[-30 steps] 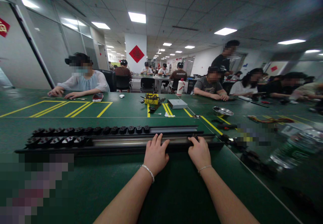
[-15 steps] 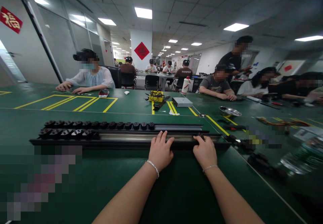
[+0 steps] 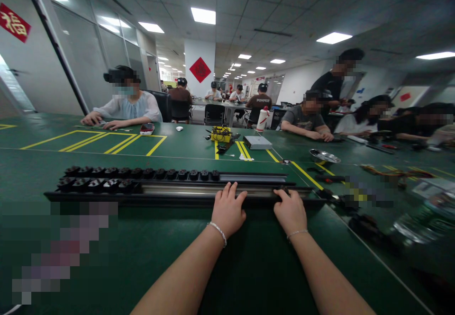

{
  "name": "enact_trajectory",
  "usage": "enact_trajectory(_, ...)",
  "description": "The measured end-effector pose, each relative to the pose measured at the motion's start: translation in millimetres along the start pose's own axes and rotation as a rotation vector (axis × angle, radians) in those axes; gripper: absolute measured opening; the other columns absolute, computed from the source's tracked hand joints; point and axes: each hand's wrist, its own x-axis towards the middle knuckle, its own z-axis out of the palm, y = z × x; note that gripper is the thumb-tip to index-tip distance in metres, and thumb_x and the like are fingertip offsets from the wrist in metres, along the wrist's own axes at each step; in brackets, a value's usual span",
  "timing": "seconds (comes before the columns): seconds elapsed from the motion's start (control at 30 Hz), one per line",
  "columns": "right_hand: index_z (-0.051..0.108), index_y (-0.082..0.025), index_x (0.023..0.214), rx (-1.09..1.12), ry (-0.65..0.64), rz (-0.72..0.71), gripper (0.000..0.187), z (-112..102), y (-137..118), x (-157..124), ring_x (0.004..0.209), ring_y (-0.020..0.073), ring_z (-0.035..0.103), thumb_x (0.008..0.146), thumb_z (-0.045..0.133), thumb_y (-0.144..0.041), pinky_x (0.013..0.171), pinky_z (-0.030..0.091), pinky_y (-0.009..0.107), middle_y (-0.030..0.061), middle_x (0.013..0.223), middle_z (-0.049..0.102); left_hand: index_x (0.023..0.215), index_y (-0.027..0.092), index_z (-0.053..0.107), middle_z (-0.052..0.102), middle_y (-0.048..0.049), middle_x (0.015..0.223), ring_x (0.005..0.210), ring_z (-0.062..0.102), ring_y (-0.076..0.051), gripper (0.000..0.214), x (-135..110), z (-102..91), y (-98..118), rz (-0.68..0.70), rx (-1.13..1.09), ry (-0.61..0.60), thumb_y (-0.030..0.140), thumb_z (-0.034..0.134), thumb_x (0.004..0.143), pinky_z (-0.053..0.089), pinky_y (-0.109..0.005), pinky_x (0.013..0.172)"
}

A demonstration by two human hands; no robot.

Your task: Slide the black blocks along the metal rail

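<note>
The left hand (image 3: 228, 210) lay spread across the long black-and-silver rail (image 3: 181, 191) — the right hand (image 3: 291, 211) curled at a small black part (image 3: 284, 189), grip unclear to me.

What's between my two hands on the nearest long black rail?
In the head view, a stretch of silvery metal strip in the long black rail lies between your left hand and right hand.
</note>
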Motion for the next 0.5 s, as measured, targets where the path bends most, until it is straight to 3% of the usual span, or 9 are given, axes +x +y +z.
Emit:
enact_trajectory(0.3,0.061,-0.025,0.111,0.001,-0.05,0.039,0.043,-2.7,0.5,0.6,0.1,0.0236,0.049,0.077,0.041,-0.01,0.085,0.037,0.032,0.0101,0.109,0.048,0.123,0.031,0.044,0.033,-0.0065,0.142,0.131,0.024,-0.026,0.053,-0.1,-1.1,0.1,-0.007,0.003,-0.015,0.03,0.054,0.071,0.027,-0.043,0.1)
enact_trajectory(0.5,0.063,-0.026,0.108,-0.021,-0.007,-0.006,0.044,-1.3,2.8,0.6,0.098,0.0222,0.048,0.074,0.044,-0.007,0.088,0.034,0.031,0.009,0.103,0.051,0.124,0.032,0.043,0.032,-0.0057,0.143,0.132,0.022,-0.026,0.054,0.5,-3.4,0.5,-0.015,0.016,-0.05,0.031,0.054,0.072,0.027,-0.043,0.1)
